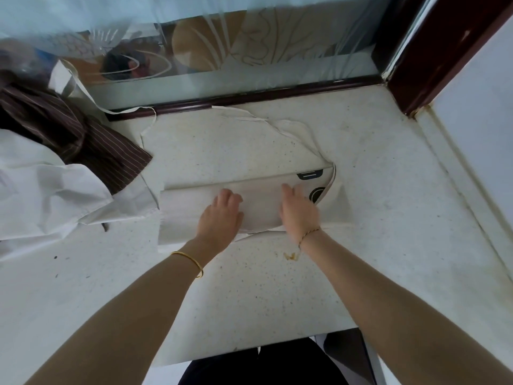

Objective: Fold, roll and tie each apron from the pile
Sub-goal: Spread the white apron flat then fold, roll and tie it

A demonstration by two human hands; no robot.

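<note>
The right hand (pixel 298 209) is motion-blurred, and the apron pile (pixel 41 190) is cut off at the left edge.

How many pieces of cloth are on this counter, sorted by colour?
White or cream: 2, the folded apron under both hands and a crumpled white cloth at the left.
Brown striped: 1, the brown striped cloth in the pile.
Total: 3.

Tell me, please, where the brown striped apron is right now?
In the head view, the brown striped apron lies at the counter's far left, on the white pile, left of the folded white apron.
</note>
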